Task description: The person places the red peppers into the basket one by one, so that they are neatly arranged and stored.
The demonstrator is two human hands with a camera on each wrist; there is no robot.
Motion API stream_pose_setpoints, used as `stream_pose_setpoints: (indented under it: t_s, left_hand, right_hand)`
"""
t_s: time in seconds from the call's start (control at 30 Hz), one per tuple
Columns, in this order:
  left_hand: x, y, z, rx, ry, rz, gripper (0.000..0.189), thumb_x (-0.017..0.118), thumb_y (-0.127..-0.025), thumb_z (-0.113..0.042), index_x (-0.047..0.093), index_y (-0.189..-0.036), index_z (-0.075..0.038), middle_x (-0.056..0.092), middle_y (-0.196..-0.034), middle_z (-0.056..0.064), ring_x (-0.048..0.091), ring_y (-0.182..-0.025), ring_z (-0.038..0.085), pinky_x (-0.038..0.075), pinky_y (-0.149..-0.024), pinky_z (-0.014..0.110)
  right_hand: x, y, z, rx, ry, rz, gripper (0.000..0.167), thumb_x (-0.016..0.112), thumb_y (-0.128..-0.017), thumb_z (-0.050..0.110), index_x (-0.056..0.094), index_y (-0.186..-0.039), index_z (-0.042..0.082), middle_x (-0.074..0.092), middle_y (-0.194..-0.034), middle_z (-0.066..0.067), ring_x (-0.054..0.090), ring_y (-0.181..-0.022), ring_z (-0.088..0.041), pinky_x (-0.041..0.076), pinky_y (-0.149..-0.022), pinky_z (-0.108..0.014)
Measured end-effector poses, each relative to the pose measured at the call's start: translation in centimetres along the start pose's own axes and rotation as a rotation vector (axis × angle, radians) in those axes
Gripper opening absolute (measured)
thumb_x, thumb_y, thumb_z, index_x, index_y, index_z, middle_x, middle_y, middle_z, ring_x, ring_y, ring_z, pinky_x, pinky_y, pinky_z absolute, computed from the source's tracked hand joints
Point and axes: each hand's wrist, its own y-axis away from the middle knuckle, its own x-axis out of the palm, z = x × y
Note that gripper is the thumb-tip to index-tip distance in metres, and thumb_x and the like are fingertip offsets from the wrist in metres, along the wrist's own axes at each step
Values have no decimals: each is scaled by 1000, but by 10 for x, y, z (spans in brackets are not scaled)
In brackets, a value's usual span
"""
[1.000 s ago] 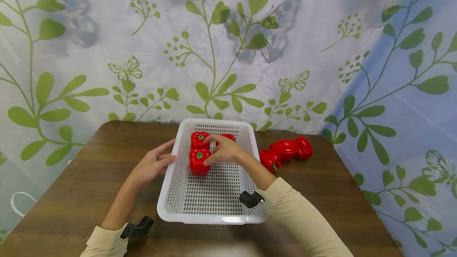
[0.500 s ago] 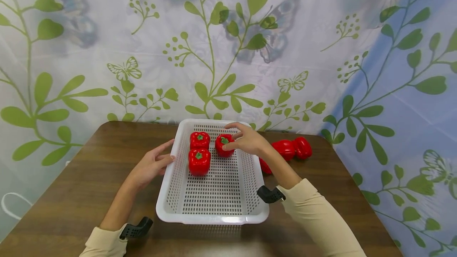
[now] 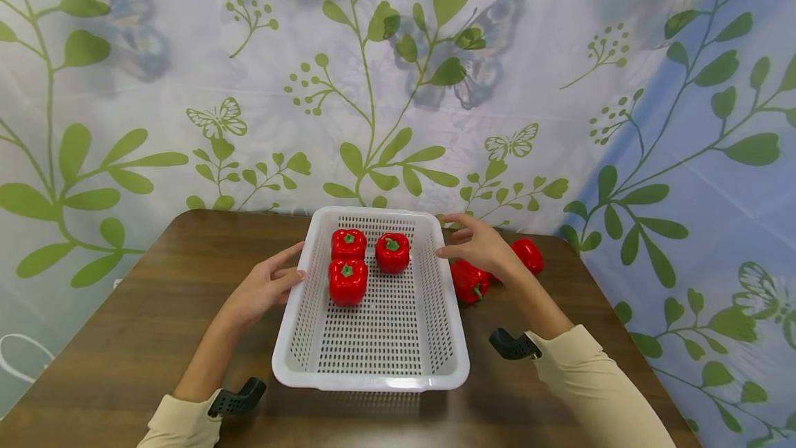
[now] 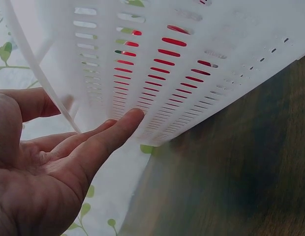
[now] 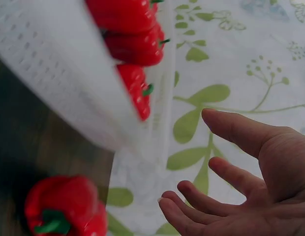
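On the left of the wooden desk, the person's left hand rested against the white basket; its fingers were extended along the outer wall with the thumb at the rim, and it gripped nothing. Inside the basket, the left column comprised two red items: the rear pepper and, directly in front and apparently touching it, the front pepper, both stem up. Just to their right, across a narrow gap, stood the third pepper, also stem up. I judged these three to be correctly seated and complete. At the right rim hovered the right hand, thumb and fingers spread apart, holding nothing. Outside the basket, just beside its right wall, the near loose pepper lay on the desk, stem toward the front. The far loose pepper lay farthest right. Red showed between these two, mostly hidden by the right arm; I took it for another pepper but could not tell its pose. Status, in my judgement: basket loading about half complete, with the loose peppers remaining to be transferred.
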Motion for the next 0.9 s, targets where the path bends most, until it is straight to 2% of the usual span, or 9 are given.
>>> stream_pose_setpoints:
  t_s: [0.2, 0.5, 0.67, 0.9]
  left_hand:
    - [-1, -1, 2, -1, 5, 1, 70, 60, -103, -25, 25, -162, -16, 52, -145, 31, 68, -114, 43, 58, -91, 55]
    - [-1, 0, 3, -4, 7, 5, 70, 60, -103, -27, 25, -162, -18, 52, -146, 30, 68, -116, 43, 58, -92, 55]
    - [-1, 0, 2, -5, 10, 0, 70, 60, -103, -27, 25, -162, -18, 52, -146, 30, 68, -115, 43, 58, -92, 54]
    - [-1, -1, 2, -13, 3, 0, 70, 60, -103, -26, 25, -163, -18, 52, -146, 30, 68, -115, 43, 58, -91, 55]
  right_hand:
    - [-6, 8, -22, 29, 61, -54, 70, 76, -89, 34, 46, -151, 18, 52, -147, -22, 49, -136, -41, 44, -107, -64]
    - [-4, 18, -51, 20, 97, -129, 66, 75, -89, 32, 49, -147, 13, 55, -142, -25, 51, -131, -44, 51, -99, -60]
    - [2, 21, -68, 19, 145, -154, 67, 77, -88, 29, 50, -146, 11, 58, -139, -27, 54, -128, -45, 53, -96, -60]
    - [17, 26, -88, 5, 140, -188, 72, 83, -82, 24, 50, -143, 9, 60, -135, -26, 56, -124, -45, 53, -97, -61]
